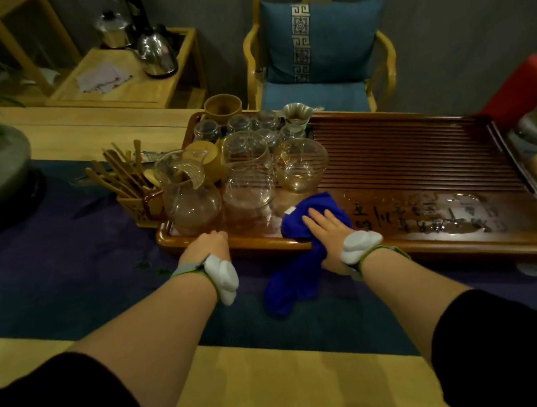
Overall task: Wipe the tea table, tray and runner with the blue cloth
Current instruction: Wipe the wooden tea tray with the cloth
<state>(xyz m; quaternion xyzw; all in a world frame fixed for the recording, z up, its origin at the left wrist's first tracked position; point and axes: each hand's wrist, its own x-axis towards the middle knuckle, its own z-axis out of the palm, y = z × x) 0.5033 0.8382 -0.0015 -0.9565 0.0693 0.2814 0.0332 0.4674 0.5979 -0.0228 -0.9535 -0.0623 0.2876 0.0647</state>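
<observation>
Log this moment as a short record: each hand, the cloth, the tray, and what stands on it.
left hand: grips the tray's near rim
right hand: fingers flat, pressing the blue cloth
blue cloth: half on the tray, half hanging over its rim onto the runner
tray: wooden, slatted, wet patches at near right
glass pitchers: crowded at the tray's left end

Black pushed-up sleeves (507, 344), bare forearms, grey-green wristbands (375, 253) with white lumpy trackers (223, 276).

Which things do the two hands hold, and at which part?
The right hand presses the blue cloth flat on the tray, at its upper end. The left hand grips the tray's near rim.
</observation>
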